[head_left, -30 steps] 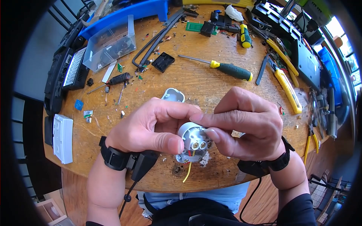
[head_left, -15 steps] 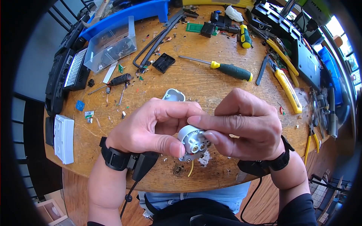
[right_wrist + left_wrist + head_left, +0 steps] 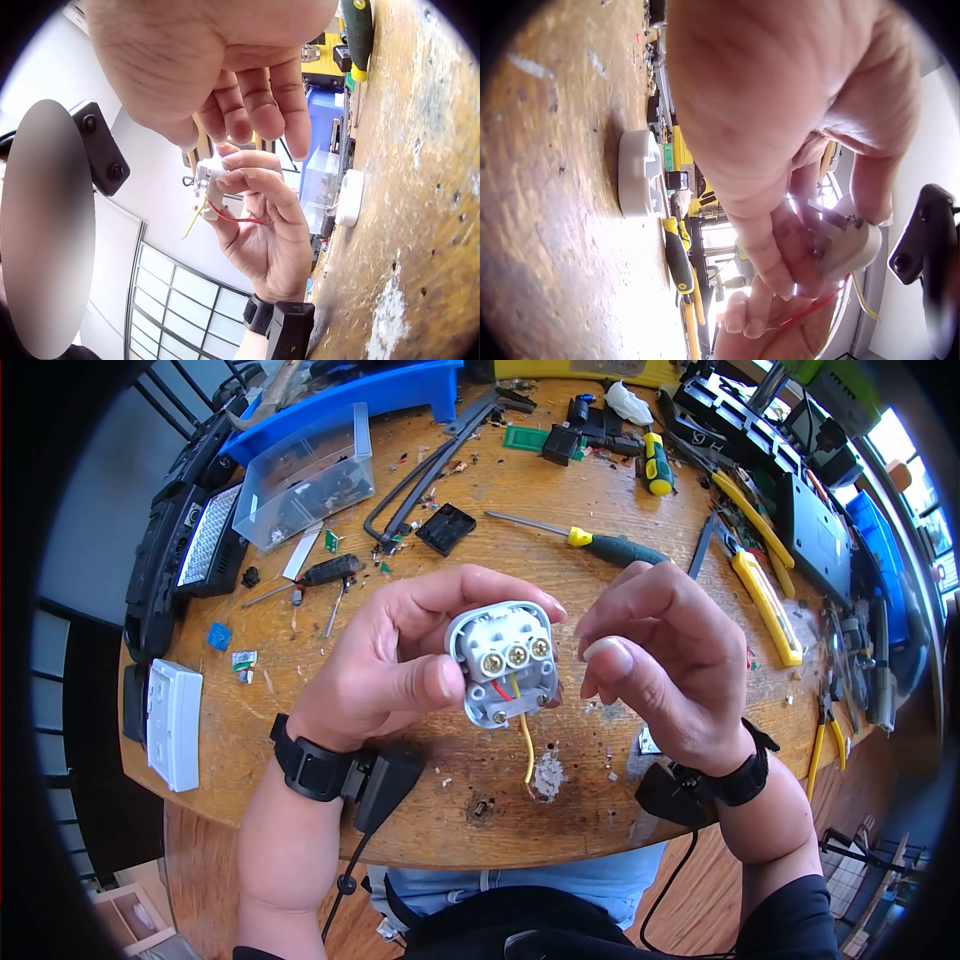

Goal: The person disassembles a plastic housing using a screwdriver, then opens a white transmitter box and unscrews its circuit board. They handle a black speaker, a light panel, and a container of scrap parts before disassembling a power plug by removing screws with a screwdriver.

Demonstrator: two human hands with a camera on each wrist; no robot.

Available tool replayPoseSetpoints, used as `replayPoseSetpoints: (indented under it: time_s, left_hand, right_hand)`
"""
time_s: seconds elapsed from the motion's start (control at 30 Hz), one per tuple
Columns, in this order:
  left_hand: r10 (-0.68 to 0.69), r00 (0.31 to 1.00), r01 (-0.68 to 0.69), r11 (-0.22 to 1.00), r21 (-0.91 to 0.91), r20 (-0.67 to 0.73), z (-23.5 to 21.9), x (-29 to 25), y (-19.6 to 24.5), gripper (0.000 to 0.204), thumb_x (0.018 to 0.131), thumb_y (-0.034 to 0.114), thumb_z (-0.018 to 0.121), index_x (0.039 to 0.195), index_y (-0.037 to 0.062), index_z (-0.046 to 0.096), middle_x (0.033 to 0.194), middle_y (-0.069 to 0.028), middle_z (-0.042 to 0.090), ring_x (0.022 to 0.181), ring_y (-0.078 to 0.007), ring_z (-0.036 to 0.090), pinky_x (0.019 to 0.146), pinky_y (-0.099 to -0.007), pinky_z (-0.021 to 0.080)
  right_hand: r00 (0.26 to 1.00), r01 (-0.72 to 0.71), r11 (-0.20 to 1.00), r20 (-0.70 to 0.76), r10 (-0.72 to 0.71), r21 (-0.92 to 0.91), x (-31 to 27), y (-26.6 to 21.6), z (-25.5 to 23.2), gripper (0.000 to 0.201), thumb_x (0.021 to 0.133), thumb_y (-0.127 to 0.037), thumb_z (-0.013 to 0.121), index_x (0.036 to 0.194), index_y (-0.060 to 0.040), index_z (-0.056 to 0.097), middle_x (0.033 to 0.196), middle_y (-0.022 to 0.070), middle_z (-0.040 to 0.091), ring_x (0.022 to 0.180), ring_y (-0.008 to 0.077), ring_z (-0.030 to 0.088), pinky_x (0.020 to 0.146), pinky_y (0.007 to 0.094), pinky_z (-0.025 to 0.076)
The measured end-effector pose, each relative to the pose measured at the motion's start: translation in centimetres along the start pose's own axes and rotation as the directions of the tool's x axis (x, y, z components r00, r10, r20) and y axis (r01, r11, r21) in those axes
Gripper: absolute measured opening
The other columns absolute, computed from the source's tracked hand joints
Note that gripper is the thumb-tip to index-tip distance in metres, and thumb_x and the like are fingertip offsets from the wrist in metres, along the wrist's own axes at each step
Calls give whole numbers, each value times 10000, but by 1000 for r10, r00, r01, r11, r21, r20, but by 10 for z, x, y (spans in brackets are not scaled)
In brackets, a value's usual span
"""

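A white plug-like housing [image 3: 512, 650] with three brass screw terminals faces up in my left hand [image 3: 400, 660], gripped between thumb and fingers. A yellow wire [image 3: 528, 750] hangs from its lower edge, and a short red piece shows inside. In the right wrist view a red wire [image 3: 238, 219] runs out below the left fingers. My right hand [image 3: 675, 660] hovers just right of the housing, fingers loosely bent, holding nothing that shows. A white cover [image 3: 637, 174] lies on the table in the left wrist view; in the head view the left hand hides it.
Beyond the hands lie a green and yellow screwdriver [image 3: 620, 548], a black square part [image 3: 446, 528] and a clear bin [image 3: 305, 485]. Yellow-handled tools [image 3: 765, 605] line the right side. A white socket panel [image 3: 174, 725] stands at the left edge.
The left hand has raised the housing away from the body and turned its terminals into fuller view. The right hand has come off it, its fingers spreading apart. The head view has shifted slightly.
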State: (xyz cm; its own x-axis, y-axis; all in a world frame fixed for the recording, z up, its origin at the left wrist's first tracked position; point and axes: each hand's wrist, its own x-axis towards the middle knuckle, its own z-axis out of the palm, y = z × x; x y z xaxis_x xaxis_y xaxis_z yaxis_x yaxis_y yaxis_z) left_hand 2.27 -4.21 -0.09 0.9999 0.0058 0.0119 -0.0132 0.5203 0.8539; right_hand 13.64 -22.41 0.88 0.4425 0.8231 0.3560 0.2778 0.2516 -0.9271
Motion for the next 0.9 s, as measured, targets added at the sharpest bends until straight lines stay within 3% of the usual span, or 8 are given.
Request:
replayPoseSetpoints:
  time_s: [0.1,0.33,0.4,0.57,0.73,0.8,0.87,0.9]
  left_hand:
    - [-13,1000,13,1000,-3,-3,-2,0,0,792,612,406,830,1158,-50,483,1054,-152,579,935,-274,629,810,-422,542]
    - [-30,1000,30,999,-24,6,-3,1,0,788,608,384,838,1152,-55,475,1073,-171,573,945,-280,629,798,-444,557]
    - [-40,999,39,999,-25,-4,-1,1,2,800,595,388,842,1153,-52,476,1055,-166,582,939,-280,631,804,-448,555]
    - [-78,997,78,997,11,-14,1,0,1,834,542,415,856,1132,-45,485,1005,-149,611,918,-266,637,791,-441,557]
    - [-104,995,103,990,92,5,1,-1,2,843,477,445,863,1083,-24,510,1009,-139,629,893,-204,640,784,-307,519]
    - [-146,989,146,985,98,-2,3,-1,7,852,465,444,866,1084,-24,514,1009,-133,630,903,-191,636,794,-284,508]
    - [-188,982,188,977,102,-9,1,-1,6,861,453,444,869,1085,-24,519,1009,-126,632,913,-178,632,804,-261,496]
    - [-162,985,158,985,67,60,-4,-1,2,784,529,305,862,1136,-37,503,1019,-106,628,912,-155,623,800,-257,501]
  right_hand:
    - [997,-62,998,-39,63,20,1,-3,-1,175,883,-140,615,862,14,535,783,65,616,690,88,619,583,207,479]
    - [996,-89,993,24,87,74,2,-8,0,169,893,-138,598,854,12,533,770,72,625,716,95,633,594,215,488]
    - [994,-83,996,75,80,41,2,-7,-1,187,891,-134,586,893,35,507,808,96,548,652,94,554,563,202,443]
    - [999,12,998,40,-10,-65,0,-7,-1,221,827,-50,652,965,44,507,848,106,566,719,113,570,642,231,479]
    - [996,72,992,61,-66,-103,1,-5,1,296,773,9,693,1014,44,525,908,111,595,730,122,576,657,243,485]
    - [993,116,988,31,-114,-100,1,-2,3,247,774,-31,706,997,-15,602,784,37,586,634,89,560,527,222,455]
    - [989,139,982,59,-132,-126,3,-2,2,246,768,-30,710,991,-22,608,776,39,581,630,94,557,529,223,453]
    - [985,162,975,88,-150,-152,3,-2,2,245,762,-29,713,986,-29,615,768,41,576,627,100,554,530,225,452]
